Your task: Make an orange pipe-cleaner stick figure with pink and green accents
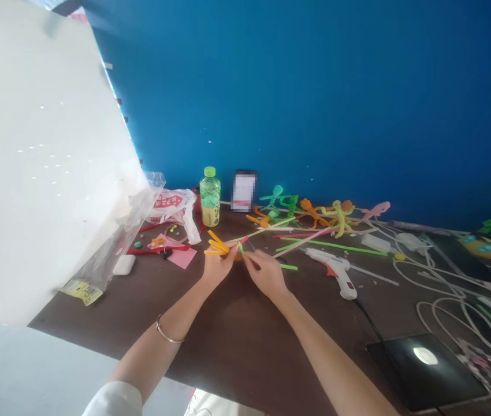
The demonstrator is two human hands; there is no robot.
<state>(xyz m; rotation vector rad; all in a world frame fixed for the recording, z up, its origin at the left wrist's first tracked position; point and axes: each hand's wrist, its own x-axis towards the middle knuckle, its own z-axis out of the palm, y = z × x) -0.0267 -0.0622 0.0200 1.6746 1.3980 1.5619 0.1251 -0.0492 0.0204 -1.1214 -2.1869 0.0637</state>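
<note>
My left hand (218,268) is closed on a bundle of bent orange pipe cleaners (215,247), whose looped ends stick out to the left past the thumb. Close beside it, my right hand (267,276) has its thumb and forefinger pinched at a short green piece (241,247) with a pink tip above it. Fingers partly hide where the green and orange parts meet. Behind the hands lie loose pipe cleaners, among them a pale pink one (301,242) and a long green one (358,248).
Pipe-cleaner figures, including a yellow one (338,215), line the blue wall. A bottle (209,202) and a phone (243,192) stand at the back. To the right are a glue gun (336,271), tangled white cables (427,306) and a black pad (440,381). Pink paper (180,258) lies left.
</note>
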